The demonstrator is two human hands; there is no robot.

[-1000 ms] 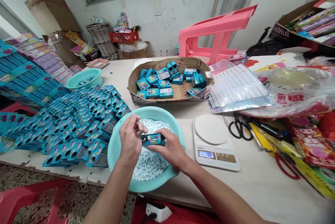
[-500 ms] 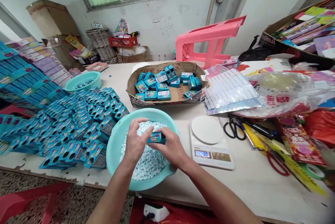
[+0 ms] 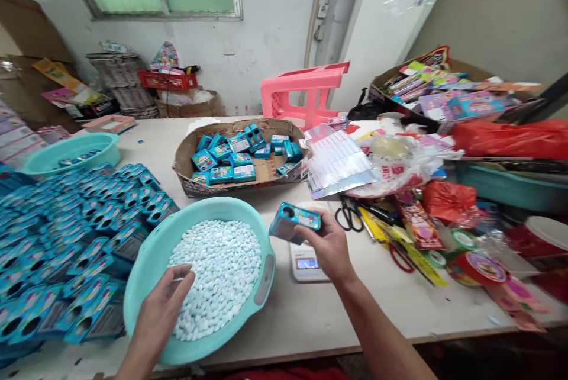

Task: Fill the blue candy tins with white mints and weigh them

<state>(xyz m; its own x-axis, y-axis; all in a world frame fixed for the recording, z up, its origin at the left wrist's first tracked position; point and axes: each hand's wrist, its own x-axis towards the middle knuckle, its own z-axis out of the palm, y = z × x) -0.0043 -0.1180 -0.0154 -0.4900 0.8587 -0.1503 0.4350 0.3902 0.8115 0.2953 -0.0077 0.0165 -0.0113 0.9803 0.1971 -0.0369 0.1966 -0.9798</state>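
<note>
In the head view, my right hand grips a small teal candy box with a round hole in its top face. The box is tilted slightly and hangs above the kitchen scale, hiding most of its plate. My left hand hovers over the near left part of a turquoise basin. Its fingers are loosely curved, thumb and index slightly apart, with nothing visible between them. Many small pale blue and white candies fill the basin's bottom.
Rows of teal boxes with round holes cover the left side. Behind the basin, a cardboard tray holds more teal boxes. Scissors, a yellow cutter, tape and plastic bags lie at right. A pink stool stands at the back.
My hands have parted: the right has carried the teal box rightward over the scale, while the left has let go and lowered toward the candies. The view has turned right.
</note>
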